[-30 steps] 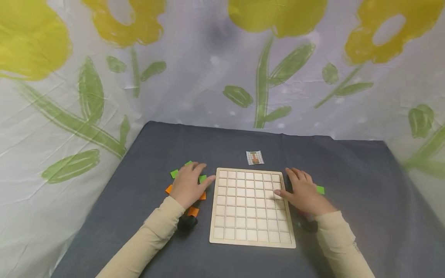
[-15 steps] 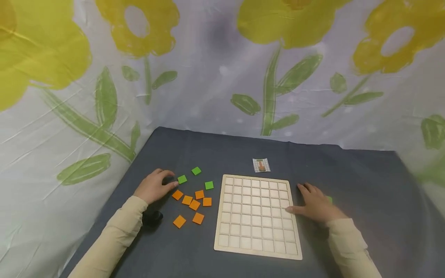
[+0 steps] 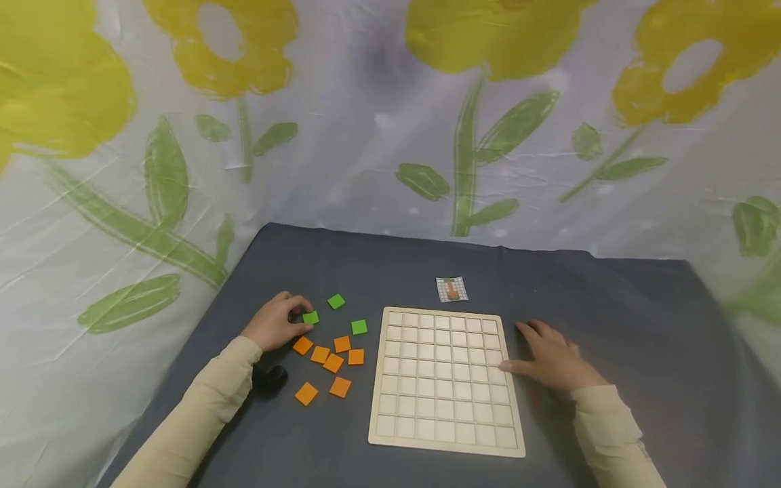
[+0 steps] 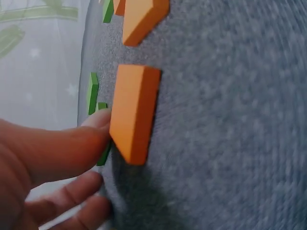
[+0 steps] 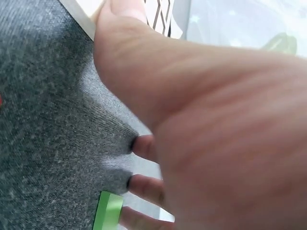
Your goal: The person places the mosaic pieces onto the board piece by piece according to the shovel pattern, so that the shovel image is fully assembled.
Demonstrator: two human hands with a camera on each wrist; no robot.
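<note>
In the head view, my left hand [image 3: 279,324] bends thumb and index finger round the edges of a small green square tile [image 3: 310,317] on the cloth. The left wrist view shows the thumb [image 4: 67,148] at this tile, which is partly hidden behind a nearer orange tile [image 4: 132,115]. My right hand [image 3: 552,359] lies loosely extended at the right side of a pale wooden grid board [image 3: 442,450], its thumb on the rim. Beside its fingertips in the right wrist view lies another green tile [image 5: 108,211], hidden by the hand from the head camera.
Two more green tiles, one [image 3: 336,301] farther back, and several orange tiles [image 3: 306,394] lie left of the board. A small printed pattern card [image 3: 451,289] lies beyond it. Dark grey cloth [image 3: 390,261] covers the table; flowered fabric [image 3: 342,163] rises behind. A black object [image 3: 271,381] shows under the left wrist.
My left hand first drew back left from over the tiles, uncovering them, then closed in on the green tile. My right hand stays by the board, its thumb shifting slightly to the rim.
</note>
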